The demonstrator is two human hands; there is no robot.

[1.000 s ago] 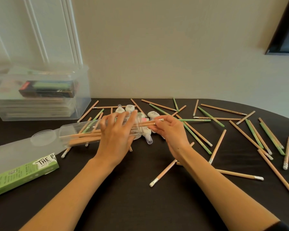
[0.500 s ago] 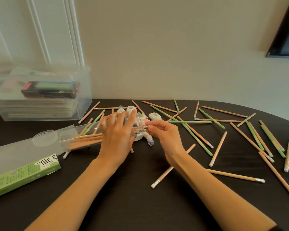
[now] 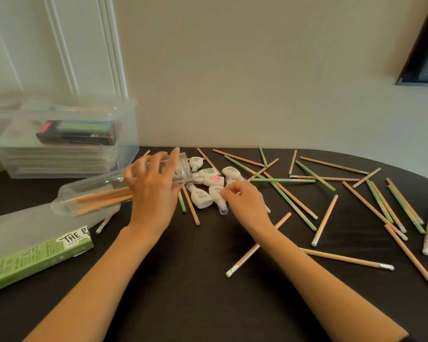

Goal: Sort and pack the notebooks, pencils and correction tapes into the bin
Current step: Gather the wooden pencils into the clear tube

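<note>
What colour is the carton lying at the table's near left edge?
The carton is green, with a white label in black lettering; head view shows it best.

1. The person's left forearm (image 3: 101,270) is bare along its whole visible length, smooth and slender, narrowing toward the wrist.
2. The right forearm (image 3: 326,282) is bare in the same way, from the wrist to the frame's lower edge.
3. The left hand (image 3: 153,193) is bare, with long, slim fingers (image 3: 169,166); the one nail that shows looks short, though motion blur softens it.
4. The right hand (image 3: 247,206) is likewise bare, its knuckles showing as soft ridges; finer detail is blurred.
5. At the bottom right corner, against the right arm, sits a small dark patch (image 3: 412,338), perhaps a sleeve's edge; too little shows to tell.
</note>
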